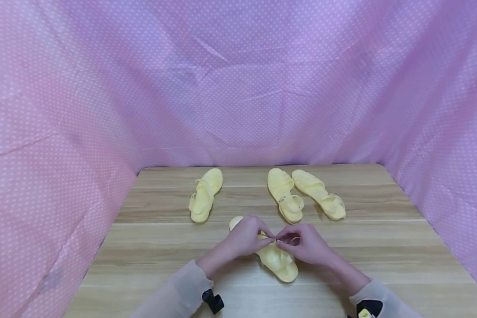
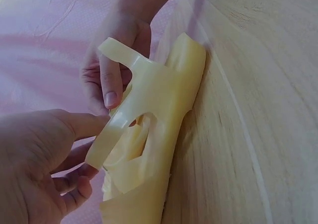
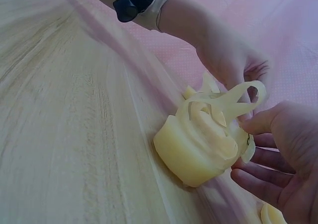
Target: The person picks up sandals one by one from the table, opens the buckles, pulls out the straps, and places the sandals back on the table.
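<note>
A pale yellow jelly sandal [image 1: 280,266] lies on the table between both hands, its heel end toward the front edge. My left hand [image 1: 246,236] comes over its middle and pinches a thin ankle strap [image 2: 107,142] between thumb and fingers. From the other side my right hand [image 1: 308,245] pinches the strap ends beside a small metal buckle [image 3: 249,139]. The fingertips of both hands meet just above the sandal. The hands cover part of the sandal's front in the head view.
Another yellow sandal [image 1: 204,196] lies at the back left of the wooden table [image 1: 151,247]. Farther right are two more, a sandal [image 1: 280,185] and its neighbour [image 1: 319,194], toes almost together. Pink dotted cloth [image 1: 238,88] hangs behind and along both sides.
</note>
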Action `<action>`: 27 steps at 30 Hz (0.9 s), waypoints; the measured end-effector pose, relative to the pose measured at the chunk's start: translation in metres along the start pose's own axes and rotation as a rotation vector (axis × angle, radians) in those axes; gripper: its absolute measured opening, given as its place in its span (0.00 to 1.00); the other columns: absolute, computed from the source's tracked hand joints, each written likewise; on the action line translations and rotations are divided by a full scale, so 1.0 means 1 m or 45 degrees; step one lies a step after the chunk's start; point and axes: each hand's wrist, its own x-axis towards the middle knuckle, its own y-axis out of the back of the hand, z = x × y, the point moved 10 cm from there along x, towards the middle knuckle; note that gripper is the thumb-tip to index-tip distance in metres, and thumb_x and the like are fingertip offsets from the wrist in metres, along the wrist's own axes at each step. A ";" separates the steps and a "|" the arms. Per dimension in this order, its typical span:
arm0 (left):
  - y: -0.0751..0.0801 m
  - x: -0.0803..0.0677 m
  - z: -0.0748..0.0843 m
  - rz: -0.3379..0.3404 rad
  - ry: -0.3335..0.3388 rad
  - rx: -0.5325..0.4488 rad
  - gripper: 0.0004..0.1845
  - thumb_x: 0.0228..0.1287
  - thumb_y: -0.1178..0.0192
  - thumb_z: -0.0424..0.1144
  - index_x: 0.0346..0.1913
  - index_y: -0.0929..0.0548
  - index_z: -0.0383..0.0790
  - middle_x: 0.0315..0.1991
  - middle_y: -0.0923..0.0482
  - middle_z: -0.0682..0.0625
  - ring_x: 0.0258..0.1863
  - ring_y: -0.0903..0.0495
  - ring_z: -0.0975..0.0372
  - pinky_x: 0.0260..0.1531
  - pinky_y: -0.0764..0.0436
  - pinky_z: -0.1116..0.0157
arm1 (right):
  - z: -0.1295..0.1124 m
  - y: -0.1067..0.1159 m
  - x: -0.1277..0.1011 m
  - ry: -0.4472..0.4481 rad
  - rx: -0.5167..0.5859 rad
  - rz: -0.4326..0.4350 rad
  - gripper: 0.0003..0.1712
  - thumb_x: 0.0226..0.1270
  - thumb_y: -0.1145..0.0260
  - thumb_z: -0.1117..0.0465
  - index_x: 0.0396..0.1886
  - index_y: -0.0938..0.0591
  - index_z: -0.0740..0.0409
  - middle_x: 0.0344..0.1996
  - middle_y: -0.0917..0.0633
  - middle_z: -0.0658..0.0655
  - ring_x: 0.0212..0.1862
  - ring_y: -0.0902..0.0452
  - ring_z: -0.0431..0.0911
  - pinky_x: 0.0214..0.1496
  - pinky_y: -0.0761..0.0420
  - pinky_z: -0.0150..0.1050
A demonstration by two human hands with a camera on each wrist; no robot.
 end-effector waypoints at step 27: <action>0.000 -0.012 -0.003 0.032 -0.043 0.073 0.03 0.65 0.25 0.42 0.37 0.04 0.49 0.35 0.08 0.59 0.41 0.16 0.66 0.45 0.18 0.71 | 0.000 -0.005 -0.003 -0.006 0.040 -0.026 0.04 0.69 0.24 0.61 0.41 0.10 0.52 0.35 0.09 0.48 0.36 0.15 0.35 0.40 0.10 0.34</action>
